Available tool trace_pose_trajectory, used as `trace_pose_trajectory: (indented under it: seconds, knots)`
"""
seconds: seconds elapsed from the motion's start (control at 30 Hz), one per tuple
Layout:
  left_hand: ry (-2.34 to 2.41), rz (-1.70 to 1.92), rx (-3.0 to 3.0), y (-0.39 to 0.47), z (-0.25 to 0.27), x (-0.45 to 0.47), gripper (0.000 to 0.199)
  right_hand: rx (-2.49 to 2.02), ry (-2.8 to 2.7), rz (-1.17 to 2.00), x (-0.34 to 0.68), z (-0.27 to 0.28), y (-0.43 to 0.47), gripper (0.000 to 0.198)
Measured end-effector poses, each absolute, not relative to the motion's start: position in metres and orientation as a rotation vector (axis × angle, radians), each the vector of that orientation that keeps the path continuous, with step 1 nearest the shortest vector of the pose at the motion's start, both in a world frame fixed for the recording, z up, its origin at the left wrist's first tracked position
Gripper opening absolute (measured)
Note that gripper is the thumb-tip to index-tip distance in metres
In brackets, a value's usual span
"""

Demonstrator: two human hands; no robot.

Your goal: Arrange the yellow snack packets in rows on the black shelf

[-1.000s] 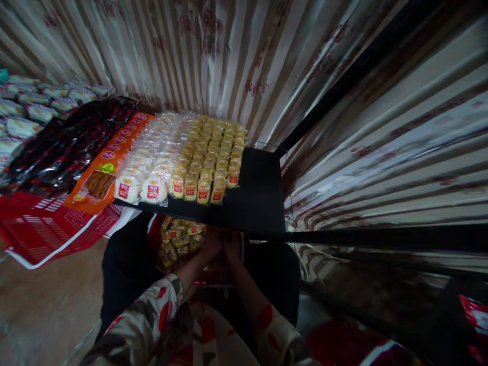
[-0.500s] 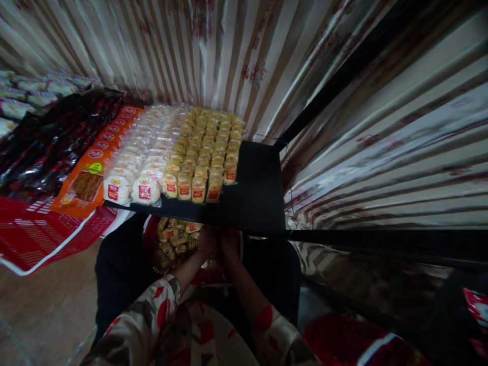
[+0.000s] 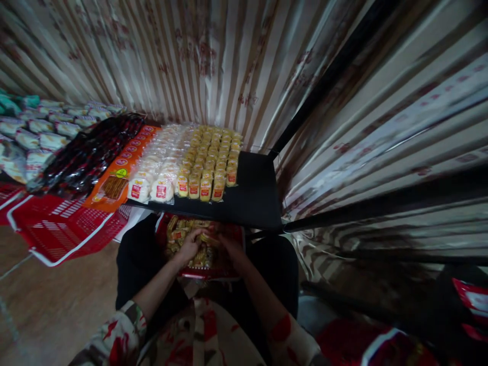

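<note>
One yellow pkt (image 3: pixel 210 239) btwn L hand (image 3: pixel 191 244) & R hand (image 3: pixel 231 247).

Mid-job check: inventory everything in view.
Shelf: one, black, beyond lap
Shelf packs: many, yellow, mid-shelf
Round packs: many, white, beside those
Flat packet: one, orange, further left
Glossy packs: many, dark, next left
Small packets: many, white, far left
Teal item: one, left edge
Left baskets: two, red, lower left
Lap basket: one, red, lap
Loose packs: many, yellow, inside it
Curtain: count unclear, striped, behind
Poles: several, black, right
Red items: several, lower right
Left grip: one, at loose packs
Right grip: one, alongside
</note>
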State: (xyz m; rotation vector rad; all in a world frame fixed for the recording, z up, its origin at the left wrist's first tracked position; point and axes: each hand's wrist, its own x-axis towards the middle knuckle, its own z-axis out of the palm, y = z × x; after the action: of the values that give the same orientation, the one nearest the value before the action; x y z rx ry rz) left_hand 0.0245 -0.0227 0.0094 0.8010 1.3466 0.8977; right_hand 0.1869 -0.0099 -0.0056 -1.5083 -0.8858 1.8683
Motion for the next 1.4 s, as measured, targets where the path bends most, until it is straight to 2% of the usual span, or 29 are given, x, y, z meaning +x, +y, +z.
trace_pose_trajectory:
  seconds: [0.1,0.17,0.23,0.43,0.6,0.8,1.03,1.4]
  knots:
    - [1.223,0.921,0.814,-0.021,0.038,0.023,0.046,-1.390,-0.809,2.018,0.184,0.016,-0.017,0.049]
    - [1.217,0.986,0.816,-0.021,0.051,0.025,0.055,-1.301,-0.809,2.041,0.184,0.028,-0.019,0.050]
    - [1.244,1.049,0.788,-0.021,0.060,0.029,0.056,-1.237,-0.825,2.014,0.185,0.038,-0.019,0.052]
    - [1.308,1.149,0.785,-0.023,0.075,0.044,0.023,-1.148,-1.051,1.875,0.199,0.073,-0.013,0.040]
    - [1.430,1.239,0.999,-0.013,0.093,0.059,0.016,-1.120,-1.177,1.741,0.210,0.096,0.001,0.044]
    - [1.493,1.355,1.211,0.008,0.099,0.083,0.024,-1.226,-1.140,1.342,0.211,0.084,0.045,0.041]
    - [1.443,1.253,1.396,0.040,0.087,0.107,0.032,-1.426,-1.200,0.964,0.208,0.060,0.092,0.038]
    - [1.406,1.197,1.313,0.070,0.073,0.112,0.045,-1.525,-1.305,0.867,0.195,0.060,0.128,0.042]
